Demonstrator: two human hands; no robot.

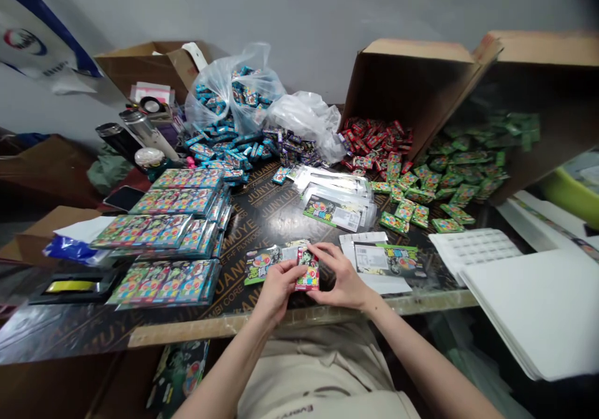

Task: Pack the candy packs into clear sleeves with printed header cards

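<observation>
My left hand (276, 289) and my right hand (344, 278) meet near the table's front edge, both pinching a small red candy box (307, 273) between them. Under the hands lies a clear printed packet (262, 263) with green artwork. Another flat packet with a white label (388, 260) rests just right of my right hand. Fingers of both hands are curled around the box.
Stacks of filled packets (168, 238) cover the left of the table. Behind are bags of blue boxes (229, 103), purple boxes (292, 147), a tipped carton of red boxes (374, 138) and another of green boxes (461, 166). White sheets (538, 306) lie at right.
</observation>
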